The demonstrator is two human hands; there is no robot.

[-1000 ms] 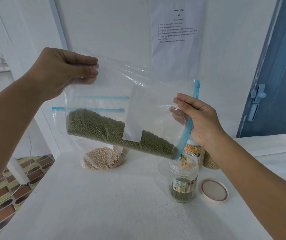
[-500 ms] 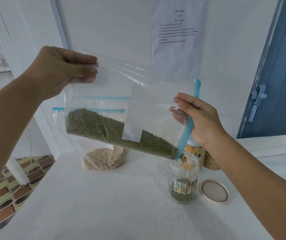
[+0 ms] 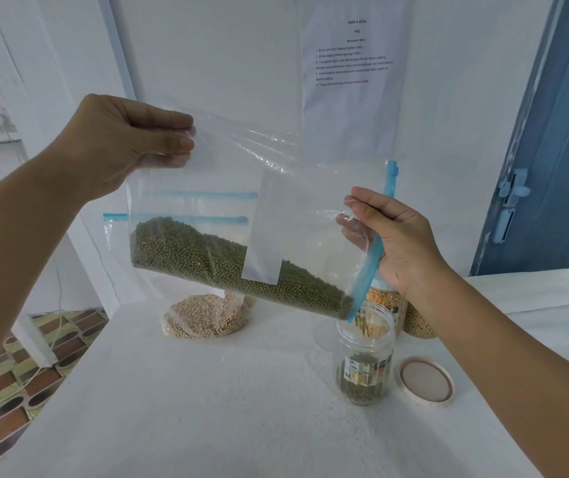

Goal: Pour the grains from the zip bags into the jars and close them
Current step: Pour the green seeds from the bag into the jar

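- The left hand [image 3: 128, 143], raised high, pinched the zip bag's [image 3: 207, 188] bottom corner.
- The right hand [image 3: 397, 236] pinched its blue zipper edge, lower.
- Tilted, the bag's mouth hung over the open jar [image 3: 362, 360] on the table [image 3: 207, 408].

Two bare forearms reach in from the lower corners, with no sleeve, watch or bracelet showing. The left hand [image 3: 117, 146] and right hand [image 3: 400, 243] wear no gloves or rings, as far as the slightly soft view shows; fingernails are short and plain.
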